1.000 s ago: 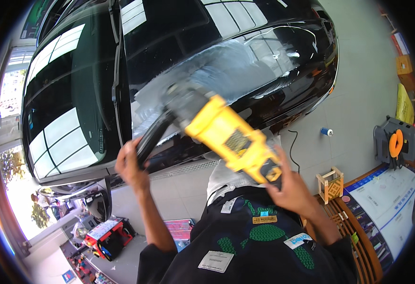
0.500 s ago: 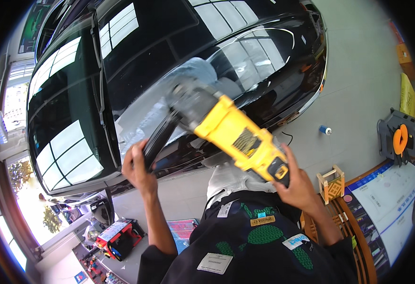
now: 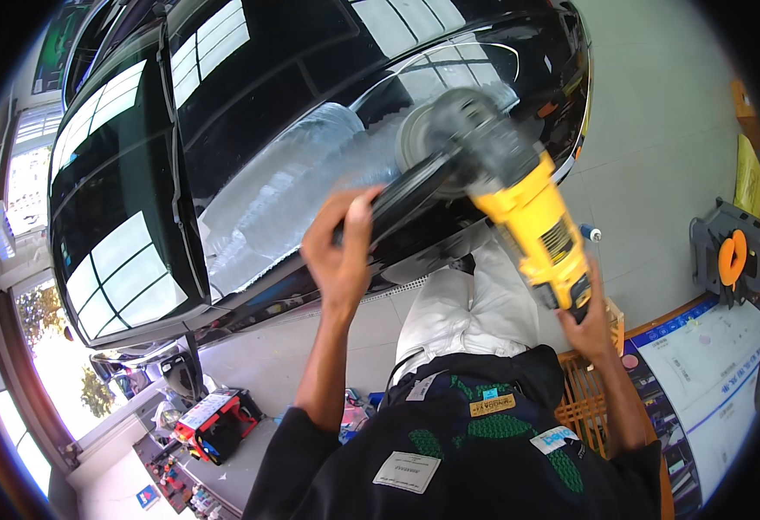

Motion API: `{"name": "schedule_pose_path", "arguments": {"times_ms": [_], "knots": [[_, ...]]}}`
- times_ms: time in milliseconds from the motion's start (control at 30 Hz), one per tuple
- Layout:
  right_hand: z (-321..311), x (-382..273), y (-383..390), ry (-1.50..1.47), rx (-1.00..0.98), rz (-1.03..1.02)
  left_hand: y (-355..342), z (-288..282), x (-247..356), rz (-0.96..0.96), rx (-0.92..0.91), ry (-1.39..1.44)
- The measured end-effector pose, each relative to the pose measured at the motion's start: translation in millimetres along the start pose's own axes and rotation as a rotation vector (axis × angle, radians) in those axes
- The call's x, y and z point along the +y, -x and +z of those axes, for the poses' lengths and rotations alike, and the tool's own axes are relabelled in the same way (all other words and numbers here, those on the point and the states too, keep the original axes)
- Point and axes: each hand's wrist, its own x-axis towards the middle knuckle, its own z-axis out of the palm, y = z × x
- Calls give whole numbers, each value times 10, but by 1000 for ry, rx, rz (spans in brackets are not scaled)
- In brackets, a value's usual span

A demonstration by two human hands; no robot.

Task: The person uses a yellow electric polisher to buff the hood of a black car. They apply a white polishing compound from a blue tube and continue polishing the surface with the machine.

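Observation:
A yellow and black car polisher lies across the fender of a black car. Its round pad rests on the paint near the headlight, partly hidden under the machine's head. My left hand is closed around the black side handle. At the rear end of the yellow body, my right hand grips the polisher. Whitish, streaky compound covers the fender and hood edge left of the pad.
A black and red toolbox stands at the lower left. To the right are a blue and white can on the floor, a grey stand with an orange ring and a table with a white printed sheet. A wooden slatted bench is close by.
Both hands have carried the polisher rightward along the fender, from the smeared middle area to near the headlight. My body has shifted right with it, and more white trousers show.

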Motion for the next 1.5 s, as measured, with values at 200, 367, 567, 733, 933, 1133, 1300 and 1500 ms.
{"name": "schedule_pose_path", "arguments": {"times_ms": [200,367,567,733,933,1133,1300,1500], "knots": [[777,204,33,143,-314,-189,1256,-987,-671,40,391,29],[1072,122,-125,268,-432,-423,1993,-1330,-1062,11,595,42],[639,415,-359,250,-419,-320,1797,-762,-851,57,543,-45],[-172,846,-647,27,-232,-249,1105,284,-431,167,363,-51],[-1187,1384,-1151,-48,3,-263,145,1696,79,199,113,-4],[-1469,1693,-1166,25,-104,-209,289,1830,110,191,145,-13],[-803,1244,-1065,78,-326,-302,994,993,57,61,433,-143],[-636,1161,-1315,52,-393,-471,1214,842,-15,57,495,-203]]}}
